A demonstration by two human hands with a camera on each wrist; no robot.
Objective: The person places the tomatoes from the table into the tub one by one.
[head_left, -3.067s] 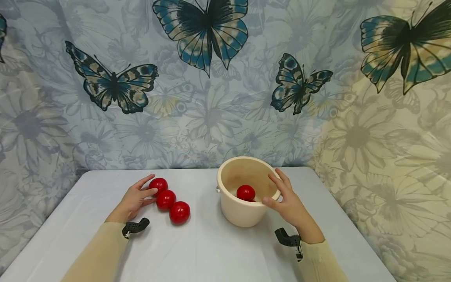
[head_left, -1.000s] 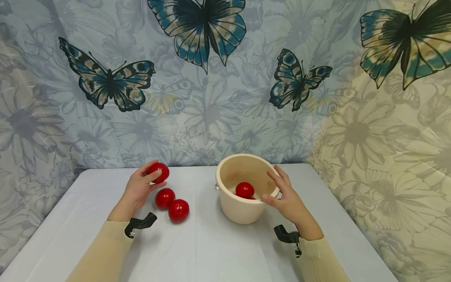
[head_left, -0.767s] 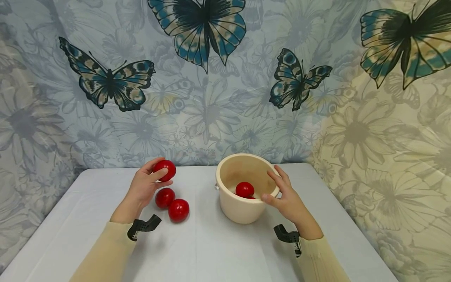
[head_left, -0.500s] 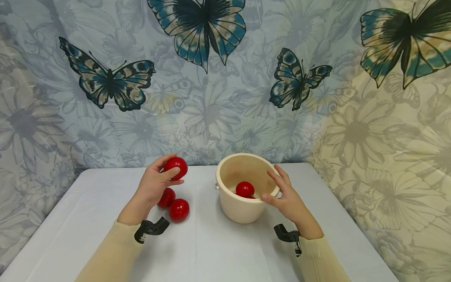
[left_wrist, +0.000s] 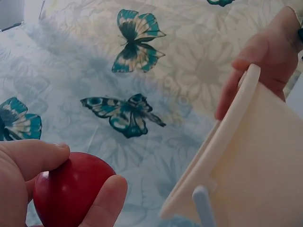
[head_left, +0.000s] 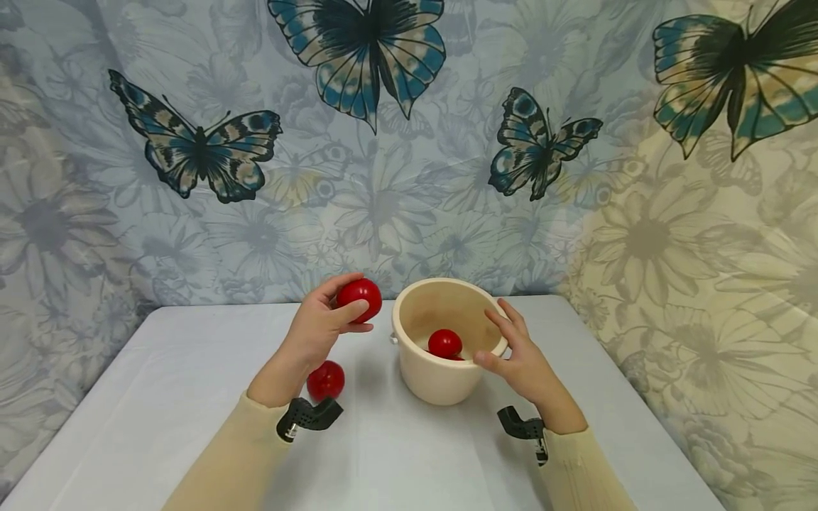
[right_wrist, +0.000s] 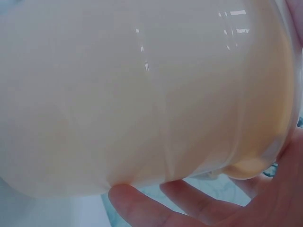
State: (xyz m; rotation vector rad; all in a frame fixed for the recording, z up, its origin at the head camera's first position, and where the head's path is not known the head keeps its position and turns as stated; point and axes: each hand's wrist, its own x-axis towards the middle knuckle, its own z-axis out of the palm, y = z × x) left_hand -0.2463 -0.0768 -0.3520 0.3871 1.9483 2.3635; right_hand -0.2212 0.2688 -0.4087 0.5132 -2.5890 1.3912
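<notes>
In the head view my left hand [head_left: 316, 323] holds a glossy red ball [head_left: 361, 299] above the table, just left of the cream bucket [head_left: 441, 383]. The left wrist view shows thumb and fingers around that ball [left_wrist: 71, 189], apart from the bucket [left_wrist: 255, 151]. My right hand [head_left: 520, 358] grips the bucket at its right rim; the right wrist view has its fingers [right_wrist: 137, 205] against the outer wall. Inside the bucket lies a red ball [head_left: 444, 343], with a sliver of another below it. One red ball [head_left: 326, 382] sits on the table, partly behind my left wrist.
A white cloth covers the table [head_left: 396, 461]. Right behind it hangs a butterfly-print fabric backdrop [head_left: 383, 213]. Black wrist mounts [head_left: 309, 414] stick out from both forearms, the left one low in front of the table ball.
My left hand has picked up the farthest red ball and carried it right, towards the bucket. Its forearm now hides another table ball. My right hand and the bucket stay put.
</notes>
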